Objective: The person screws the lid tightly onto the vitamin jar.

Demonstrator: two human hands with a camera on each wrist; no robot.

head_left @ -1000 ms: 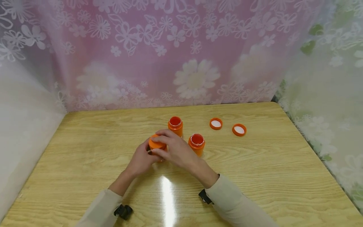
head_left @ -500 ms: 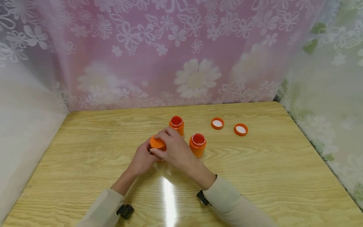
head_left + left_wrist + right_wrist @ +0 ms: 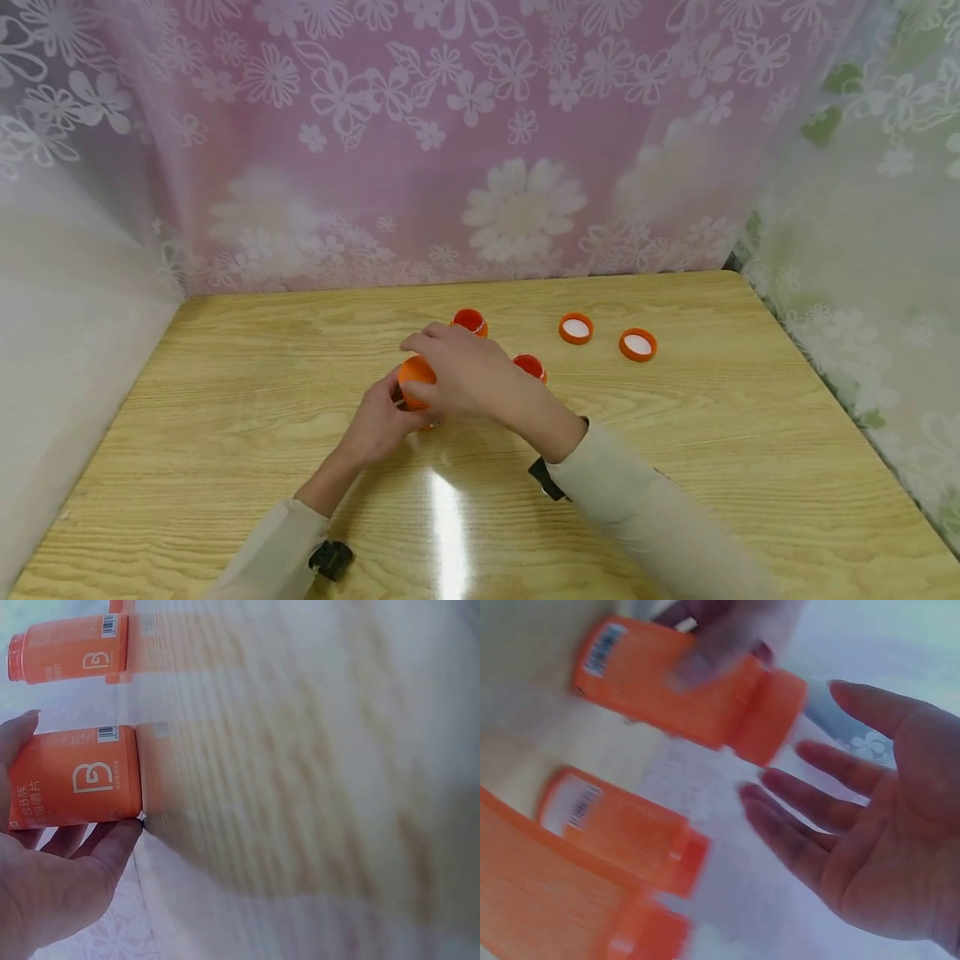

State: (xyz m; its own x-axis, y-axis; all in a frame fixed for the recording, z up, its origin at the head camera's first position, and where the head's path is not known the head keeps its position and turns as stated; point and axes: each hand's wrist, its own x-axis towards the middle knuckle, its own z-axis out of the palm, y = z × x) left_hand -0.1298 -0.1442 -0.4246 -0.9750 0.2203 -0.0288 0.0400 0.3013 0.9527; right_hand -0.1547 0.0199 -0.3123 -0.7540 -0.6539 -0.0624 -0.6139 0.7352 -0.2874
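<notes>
My left hand grips an orange bottle around its sides, the bottle upright on the table. Printed on its label are a white "B" logo and a barcode. An orange screw cap sits on the bottle's neck. My right hand is just off the cap, its fingers spread and relaxed with nothing between them. From the head view, that hand overlaps part of the cap and covers much of two uncapped orange bottles, one behind and one to the right, whose red open mouths show.
Two loose orange caps, a nearer one and a farther one, lie with white insides up at the back right of the wooden table. A pink floral curtain hangs behind the far edge.
My right hand's fingers have come off the cap and spread apart, and the hand has risen slightly. The left hand keeps its hold on the bottle, which stays in place.
</notes>
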